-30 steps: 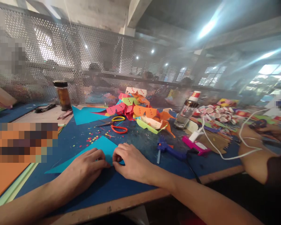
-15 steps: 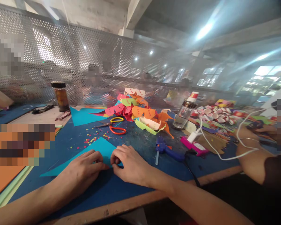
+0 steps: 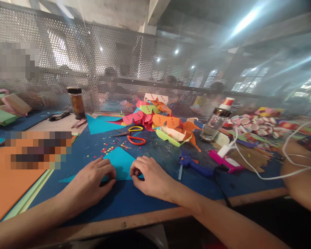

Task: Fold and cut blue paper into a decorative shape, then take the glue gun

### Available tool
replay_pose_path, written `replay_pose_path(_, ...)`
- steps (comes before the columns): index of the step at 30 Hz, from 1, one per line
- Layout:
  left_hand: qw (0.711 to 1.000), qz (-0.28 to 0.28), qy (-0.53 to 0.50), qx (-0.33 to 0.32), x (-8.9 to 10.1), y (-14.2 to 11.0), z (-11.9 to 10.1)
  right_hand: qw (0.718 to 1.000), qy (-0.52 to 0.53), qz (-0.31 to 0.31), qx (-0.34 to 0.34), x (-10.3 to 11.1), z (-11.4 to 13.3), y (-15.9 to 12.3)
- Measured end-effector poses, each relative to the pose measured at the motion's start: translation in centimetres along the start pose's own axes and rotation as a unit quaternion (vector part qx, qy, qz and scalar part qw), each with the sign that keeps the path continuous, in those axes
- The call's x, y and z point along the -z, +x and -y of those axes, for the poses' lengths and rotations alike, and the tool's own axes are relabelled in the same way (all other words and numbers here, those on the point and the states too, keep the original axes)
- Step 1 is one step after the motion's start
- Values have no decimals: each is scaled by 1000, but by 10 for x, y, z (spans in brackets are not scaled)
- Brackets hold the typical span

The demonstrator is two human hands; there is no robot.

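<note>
- Two hands at the blue sheet, which lies on the table. Clock hub = sheet, 12 = away from the person.
- Sheet: apex at 12, straight near edge at 6, thin tip poking out at 9 past the left hand.
- Left hand: at 9, forearm in from 8. Back of hand up, fingers curled, thumb under the index, tips by the near edge.
- Right hand: at 3, forearm in from 4. Back up, fingers bent inward, thumb just under them at the near edge.
- Fingers: partly closed on both; can't tell if either pinches the sheet.
- Hands apart, strip of sheet visible between.
- Scissors at 12, handles toward 1. Confetti at 11.
- Paper masks piled at 1.
- Glue gun at 3, beyond the right hand.
- Orange sheets at 9.
- Jar at 11, upright.
</note>
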State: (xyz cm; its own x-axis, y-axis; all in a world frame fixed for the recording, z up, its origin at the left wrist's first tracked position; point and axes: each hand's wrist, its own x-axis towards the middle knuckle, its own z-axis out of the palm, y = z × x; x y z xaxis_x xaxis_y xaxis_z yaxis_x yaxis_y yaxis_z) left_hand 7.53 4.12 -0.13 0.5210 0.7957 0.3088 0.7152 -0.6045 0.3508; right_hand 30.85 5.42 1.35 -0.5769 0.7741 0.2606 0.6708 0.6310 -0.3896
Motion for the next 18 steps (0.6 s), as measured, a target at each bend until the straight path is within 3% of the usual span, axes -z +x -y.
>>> replay_pose_path(18,996,13,8,90,3,-3,3,1000,-6,-1,0,1,0,0)
